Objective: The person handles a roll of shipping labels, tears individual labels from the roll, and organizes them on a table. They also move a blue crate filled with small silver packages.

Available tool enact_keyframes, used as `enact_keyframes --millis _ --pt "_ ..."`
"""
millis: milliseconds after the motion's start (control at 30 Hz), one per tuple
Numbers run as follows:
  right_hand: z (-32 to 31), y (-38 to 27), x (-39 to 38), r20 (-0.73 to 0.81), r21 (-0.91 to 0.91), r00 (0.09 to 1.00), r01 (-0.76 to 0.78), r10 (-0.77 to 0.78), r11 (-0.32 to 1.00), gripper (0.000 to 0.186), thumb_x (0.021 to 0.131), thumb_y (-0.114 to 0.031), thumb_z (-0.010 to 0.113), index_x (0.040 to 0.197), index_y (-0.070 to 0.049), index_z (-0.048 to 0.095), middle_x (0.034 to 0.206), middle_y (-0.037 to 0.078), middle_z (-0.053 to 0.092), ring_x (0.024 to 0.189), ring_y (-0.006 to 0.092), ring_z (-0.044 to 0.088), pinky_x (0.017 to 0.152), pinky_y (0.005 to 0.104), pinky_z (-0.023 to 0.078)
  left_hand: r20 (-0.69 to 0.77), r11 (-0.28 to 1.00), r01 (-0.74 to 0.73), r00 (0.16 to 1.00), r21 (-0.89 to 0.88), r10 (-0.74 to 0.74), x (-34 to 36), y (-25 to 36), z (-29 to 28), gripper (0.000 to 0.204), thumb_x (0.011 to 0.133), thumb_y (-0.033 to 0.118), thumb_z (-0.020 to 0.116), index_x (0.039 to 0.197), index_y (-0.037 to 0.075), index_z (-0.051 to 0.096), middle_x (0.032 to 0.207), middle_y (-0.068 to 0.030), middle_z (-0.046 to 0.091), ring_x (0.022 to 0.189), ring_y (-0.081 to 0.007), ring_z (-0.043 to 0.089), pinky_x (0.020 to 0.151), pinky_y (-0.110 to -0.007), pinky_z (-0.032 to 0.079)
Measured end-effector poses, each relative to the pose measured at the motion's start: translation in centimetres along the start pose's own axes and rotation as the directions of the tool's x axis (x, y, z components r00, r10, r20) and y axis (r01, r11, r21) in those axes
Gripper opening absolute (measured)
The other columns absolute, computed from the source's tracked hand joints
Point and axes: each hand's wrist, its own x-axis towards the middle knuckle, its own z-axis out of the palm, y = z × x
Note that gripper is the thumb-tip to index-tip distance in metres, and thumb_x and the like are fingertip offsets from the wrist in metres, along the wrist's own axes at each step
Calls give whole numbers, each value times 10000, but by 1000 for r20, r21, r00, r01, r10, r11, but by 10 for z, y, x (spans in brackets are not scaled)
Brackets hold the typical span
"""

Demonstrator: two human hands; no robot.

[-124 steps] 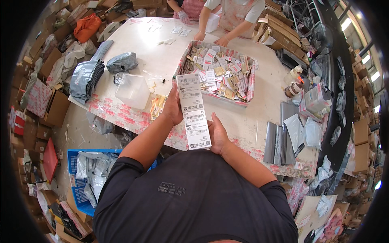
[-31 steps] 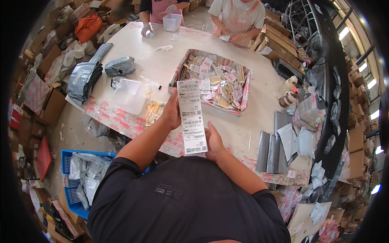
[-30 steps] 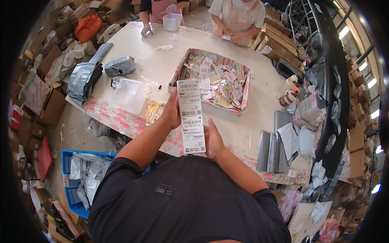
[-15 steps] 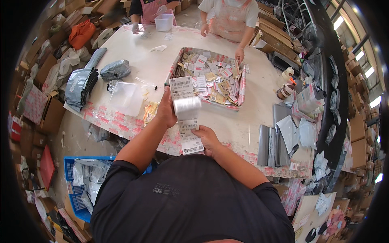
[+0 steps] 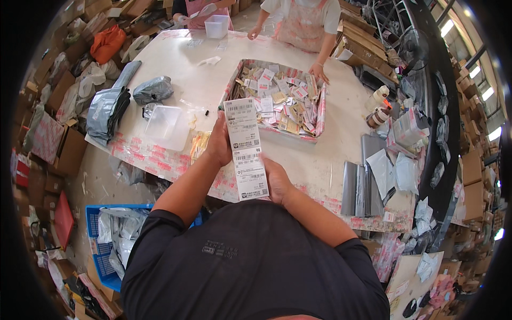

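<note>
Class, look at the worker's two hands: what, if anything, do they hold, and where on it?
A long strip of white labels: the left hand grips its left edge near mid-length, the right hand its lower right edge.

We note the strip of labels [image 5: 246, 150] above the near table [image 5: 341, 133] edge, between the left hand [image 5: 220, 143] and the right hand [image 5: 275, 181]. Behind it on the table lies the tray of small packets [image 5: 278, 98]. Left of the tray sits a clear lidded box [image 5: 165, 127]; further left lies a stack of mailer bags [image 5: 106, 108]. Right of the tray, flat pouches [image 5: 358, 182] lie near the table edge. On the floor, lower left, stands a crate [image 5: 109, 242]. Two co-workers stand behind the far table edge.
</note>
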Motion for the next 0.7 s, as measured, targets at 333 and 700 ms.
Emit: enact_keyframes --millis 333,700 --pt "14 -6 -3 1 -25 1000 -20 20 999 562 1056 -422 442 1350 52 514 1206 221 663 1093 334 687 939 512 573 27 1000 -14 1000 12 13 -1 4 -4 865 933 779 376 1413 73 517 1251 -161 653 1129 -354 648 1006 -535 504" --pt "1 7 9 -138 -287 989 12 -53 958 447 1041 -283 510 1333 56 527 1179 210 679 969 319 726 830 473 617 92 999 32 995 -29 -29 -6 8 -6 856 934 774 381 1416 79 513 1258 -157 645 1110 -342 654 976 -533 525"
